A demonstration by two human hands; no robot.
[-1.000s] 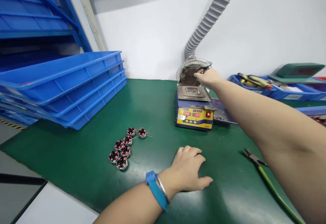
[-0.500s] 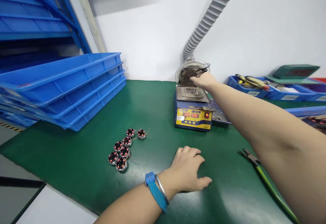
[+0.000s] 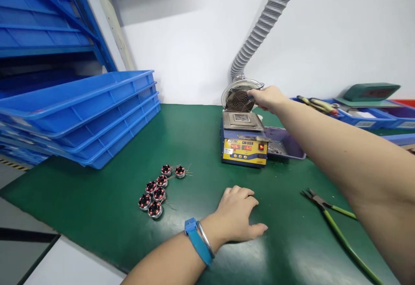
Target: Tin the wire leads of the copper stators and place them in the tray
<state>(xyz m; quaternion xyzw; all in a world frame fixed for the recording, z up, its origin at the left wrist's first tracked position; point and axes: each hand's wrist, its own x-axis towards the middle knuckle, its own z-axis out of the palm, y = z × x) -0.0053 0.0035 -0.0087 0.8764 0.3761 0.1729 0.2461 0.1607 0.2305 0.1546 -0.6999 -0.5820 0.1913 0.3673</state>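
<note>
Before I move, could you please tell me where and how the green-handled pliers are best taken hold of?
Probably by both green handles, reaching in from the near side: the pliers lie open on the table, pointing away, and the spread handles run back toward the near right.

Bright, even, whitish light, source out of frame. Soft grey shadow on wall [image 3: 194, 60] at 11 o'clock. Glare on green tabletop [image 3: 191, 138], 5–6 o'clock. Blue trays [image 3: 119, 89] stretched toward 9. Digits on yellow-fronted unit [image 3: 243, 151], 4 o'clock, readable; small print soft.
</note>
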